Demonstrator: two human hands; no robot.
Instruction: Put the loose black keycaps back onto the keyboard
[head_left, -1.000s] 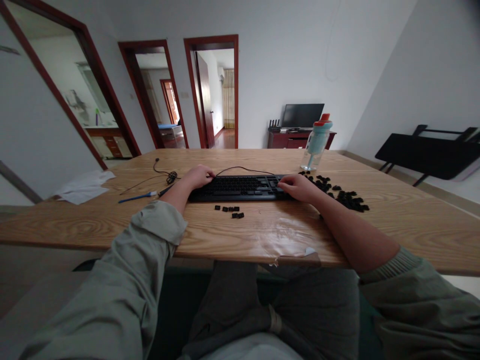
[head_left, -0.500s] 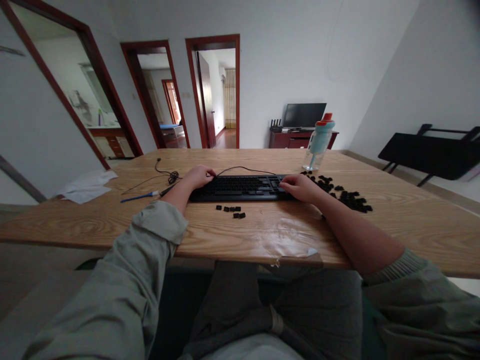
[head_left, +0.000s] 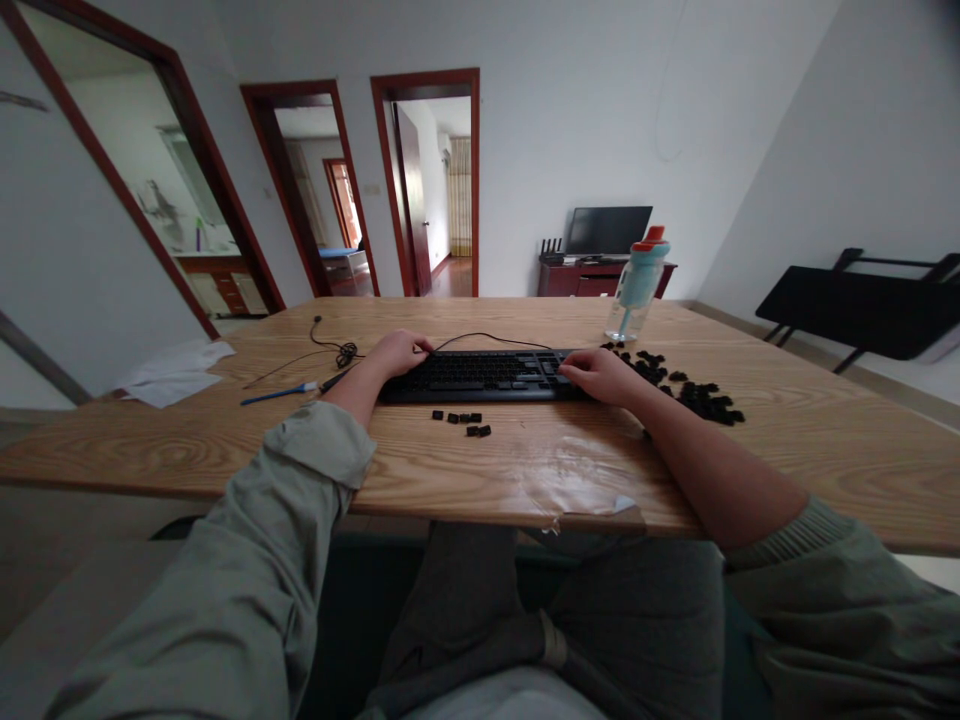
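A black keyboard lies flat on the wooden table in front of me. My left hand rests over its left end, fingers closed on the keyboard's back left corner. Over the right-hand key section, my right hand holds thumb and fingers pinched together at the keys; whatever is between the fingertips is too small to make out. Several loose black keycaps lie between the keyboard and the front edge. A larger heap of black keycaps is spread beyond my right wrist, partly hidden by my forearm.
A water bottle stands at the back right. On the left lie a blue-handled brush, a coiled black cable and white paper. Clear film peels near the table's front edge.
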